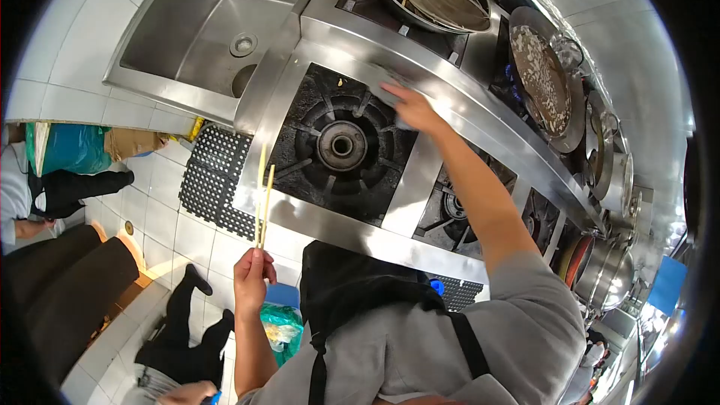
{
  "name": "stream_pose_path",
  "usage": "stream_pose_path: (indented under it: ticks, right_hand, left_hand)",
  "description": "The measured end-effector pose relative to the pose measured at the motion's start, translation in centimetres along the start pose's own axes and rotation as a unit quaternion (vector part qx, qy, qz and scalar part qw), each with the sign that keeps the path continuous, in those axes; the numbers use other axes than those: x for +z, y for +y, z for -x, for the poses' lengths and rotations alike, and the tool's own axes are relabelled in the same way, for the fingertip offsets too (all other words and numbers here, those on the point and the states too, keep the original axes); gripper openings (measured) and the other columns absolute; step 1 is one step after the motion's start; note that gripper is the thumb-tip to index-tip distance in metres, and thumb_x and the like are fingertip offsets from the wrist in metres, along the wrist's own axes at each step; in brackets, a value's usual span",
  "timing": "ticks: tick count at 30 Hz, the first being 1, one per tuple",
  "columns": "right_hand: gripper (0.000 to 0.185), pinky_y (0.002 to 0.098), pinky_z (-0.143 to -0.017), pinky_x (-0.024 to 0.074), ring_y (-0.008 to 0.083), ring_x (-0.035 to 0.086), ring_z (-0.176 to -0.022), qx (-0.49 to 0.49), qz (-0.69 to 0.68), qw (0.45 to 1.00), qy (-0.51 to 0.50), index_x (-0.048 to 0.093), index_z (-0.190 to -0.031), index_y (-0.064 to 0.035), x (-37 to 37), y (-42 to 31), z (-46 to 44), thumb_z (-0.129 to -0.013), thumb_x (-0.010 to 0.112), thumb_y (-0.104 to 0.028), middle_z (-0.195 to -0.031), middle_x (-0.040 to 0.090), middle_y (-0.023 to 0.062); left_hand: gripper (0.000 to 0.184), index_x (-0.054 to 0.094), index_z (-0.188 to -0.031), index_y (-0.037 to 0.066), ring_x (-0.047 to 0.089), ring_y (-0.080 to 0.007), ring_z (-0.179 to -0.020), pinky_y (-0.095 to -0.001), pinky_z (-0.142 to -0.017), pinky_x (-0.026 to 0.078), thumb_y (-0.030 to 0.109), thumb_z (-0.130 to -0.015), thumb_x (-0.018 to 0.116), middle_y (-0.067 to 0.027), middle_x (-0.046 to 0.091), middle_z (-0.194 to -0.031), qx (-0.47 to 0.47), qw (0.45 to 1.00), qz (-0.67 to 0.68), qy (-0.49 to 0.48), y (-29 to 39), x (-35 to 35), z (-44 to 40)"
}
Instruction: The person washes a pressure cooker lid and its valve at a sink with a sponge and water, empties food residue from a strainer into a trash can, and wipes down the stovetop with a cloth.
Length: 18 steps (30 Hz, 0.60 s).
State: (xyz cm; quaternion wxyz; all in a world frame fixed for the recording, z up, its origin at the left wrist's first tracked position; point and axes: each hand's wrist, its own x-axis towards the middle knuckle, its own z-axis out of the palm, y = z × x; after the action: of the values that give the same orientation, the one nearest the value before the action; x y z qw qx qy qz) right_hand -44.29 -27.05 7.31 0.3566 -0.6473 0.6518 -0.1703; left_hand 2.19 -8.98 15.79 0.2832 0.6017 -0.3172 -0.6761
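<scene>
My left hand [253,276] is closed round the lower ends of a pair of long pale chopsticks [265,206], which point up over the front edge of the stove. My right hand [415,109] presses a grey cloth [388,82] on the steel rim behind the large burner [342,145]. Its index finger points along the cloth, and the rest of the grip is partly hidden. A small yellowish scrap [340,82] lies on the black burner plate near the cloth.
A steel sink [180,37] adjoins the stove at the upper left. Behind are a pan with a strainer [442,0] and a food-crusted pan [541,79]. Pots [607,277] stand at the right. Other people [184,337] are at the lower left, near a black mat [214,180].
</scene>
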Motion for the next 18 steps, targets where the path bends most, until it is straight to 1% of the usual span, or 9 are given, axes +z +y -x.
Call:
stream_pose_path:
  ticks: [2, 5, 6, 9, 11, 14, 15, 16, 18]
  right_hand:
    - [0.066, 0.0402, -0.112, 0.0331, 0.0353, 0.039, -0.136, -0.056, 0.016, 0.998, -0.018, 0.048, -0.141, -0.022, 3.1, -4.2, -7.1, -0.076, 0.048, -0.006, -0.154, 0.03, 0.0139]
    - [0.06, 0.0409, -0.115, 0.0277, 0.0366, 0.039, -0.136, -0.135, 0.071, 0.988, 0.01, 0.049, -0.139, -0.0123, 8.7, -8.0, -15.8, -0.08, 0.047, -0.01, -0.153, 0.028, 0.0218]
    - [0.06, 0.0409, -0.115, 0.0277, 0.0366, 0.039, -0.136, -0.136, 0.066, 0.988, 0.014, 0.049, -0.139, -0.0123, 10.0, -9.8, -16.5, -0.08, 0.047, -0.01, -0.153, 0.028, 0.0218]
    - [0.053, 0.0419, -0.117, 0.0244, 0.0395, 0.038, -0.136, -0.012, 0.184, 0.982, 0.046, 0.051, -0.135, -0.0026, 11.6, -14.6, -15.0, -0.083, 0.047, -0.012, -0.149, 0.031, 0.0285]
    - [0.048, 0.0436, -0.108, 0.0387, 0.0418, 0.047, -0.128, -0.101, 0.261, 0.958, -0.064, 0.055, -0.124, 0.0078, 12.6, -16.9, -11.5, -0.082, 0.05, -0.014, -0.141, 0.042, 0.0309]
    - [0.035, 0.0474, -0.097, 0.0468, 0.04, 0.057, -0.114, -0.164, 0.208, 0.949, -0.169, 0.062, -0.105, 0.0094, 17.1, -19.7, -4.3, -0.082, 0.048, -0.013, -0.121, 0.056, 0.0306]
    - [0.032, 0.0474, -0.09, 0.0488, 0.0391, 0.059, -0.108, -0.15, 0.128, 0.957, -0.213, 0.066, -0.103, 0.0022, 19.9, -19.5, -2.0, -0.078, 0.051, -0.011, -0.122, 0.058, 0.0258]
    - [0.035, 0.0453, -0.082, 0.0514, 0.0349, 0.064, -0.096, -0.294, 0.098, 0.92, -0.241, 0.068, -0.105, -0.0061, 23.1, -18.7, 0.2, -0.073, 0.052, -0.006, -0.11, 0.065, 0.0191]
    - [0.046, 0.0404, -0.071, 0.0521, 0.0274, 0.065, -0.077, -0.249, -0.079, 0.848, -0.461, 0.072, -0.107, -0.0122, 25.6, -18.9, 5.5, -0.07, 0.048, 0.0, -0.086, 0.071, 0.0149]
  left_hand:
    - [0.039, 0.056, -0.081, 0.003, 0.048, -0.0097, -0.05, -0.0238, -0.048, 0.039, 0.032, -0.104, 0.043, -0.0024, 0.049, -0.056, 0.014, 1.0, -0.007, 0.018, -0.2, -1.3, 0.8]
    - [0.041, 0.056, -0.081, 0.003, 0.048, -0.0106, -0.05, -0.0244, -0.048, 0.039, 0.035, -0.103, 0.044, -0.0024, 0.049, -0.056, 0.027, 0.998, -0.007, 0.049, -0.4, -2.5, 2.6]
    - [0.041, 0.056, -0.081, 0.002, 0.048, -0.0105, -0.05, -0.0242, -0.048, 0.039, 0.035, -0.103, 0.044, -0.0024, 0.049, -0.055, 0.031, 0.998, -0.006, 0.061, -0.6, -2.9, 3.2]
    - [0.04, 0.055, -0.081, 0.003, 0.045, -0.01, -0.046, -0.0245, -0.044, 0.039, 0.034, -0.104, 0.043, -0.0018, 0.047, -0.055, 0.037, 0.996, -0.006, 0.076, -1.9, -4.0, 4.5]
    - [0.04, 0.055, -0.08, 0.003, 0.044, -0.0104, -0.046, -0.0247, -0.045, 0.039, 0.033, -0.104, 0.043, -0.0018, 0.047, -0.056, 0.033, 0.997, 0.003, 0.076, -1.6, -3.7, 4.7]
    - [0.038, 0.054, -0.08, 0.003, 0.045, -0.0114, -0.048, -0.0256, -0.045, 0.039, 0.031, -0.103, 0.044, -0.0015, 0.046, -0.057, 0.037, 0.998, -0.02, 0.043, 0.3, -3.1, 3.8]
    - [0.037, 0.056, -0.081, 0.004, 0.047, -0.0104, -0.049, -0.0242, -0.047, 0.039, 0.029, -0.104, 0.043, -0.0018, 0.049, -0.058, 0.046, 0.998, -0.028, 0.032, 1.3, -3.0, 3.5]
    - [0.037, 0.056, -0.081, 0.004, 0.047, -0.0104, -0.05, -0.0243, -0.048, 0.04, 0.03, -0.104, 0.043, -0.0017, 0.049, -0.059, 0.064, 0.997, -0.031, 0.022, 2.6, -2.8, 3.3]
    - [0.037, 0.056, -0.082, 0.004, 0.047, -0.0106, -0.051, -0.0244, -0.049, 0.039, 0.03, -0.104, 0.042, -0.0017, 0.048, -0.059, 0.114, 0.993, -0.028, 0.006, 4.8, -2.2, 3.2]
